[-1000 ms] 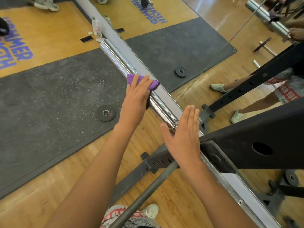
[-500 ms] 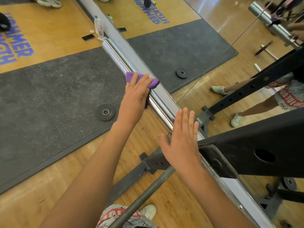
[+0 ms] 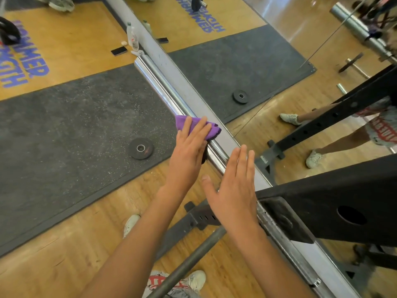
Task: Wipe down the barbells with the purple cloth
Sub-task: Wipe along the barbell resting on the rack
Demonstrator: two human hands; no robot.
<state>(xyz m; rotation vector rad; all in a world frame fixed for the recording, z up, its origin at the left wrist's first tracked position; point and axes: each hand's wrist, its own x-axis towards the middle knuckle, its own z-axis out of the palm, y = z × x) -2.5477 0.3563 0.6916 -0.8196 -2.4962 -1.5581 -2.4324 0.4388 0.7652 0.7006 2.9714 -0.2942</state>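
On the wooden floor point(image 3: 75, 46) at the left stand big blue letters point(image 3: 25, 67), partly cut off; only "MMER" and under it "NGTH" can be read. The mirror point(image 3: 279, 29) shows the same blue print reversed. The red print on the shorts point(image 3: 384, 130) in the mirror and the bottle point(image 3: 132, 37) label are too small to read.

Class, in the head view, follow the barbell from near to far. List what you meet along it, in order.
Nearest first: right hand → left hand → purple cloth → bare chrome sleeve → plastic bottle on the floor beyond its tip.
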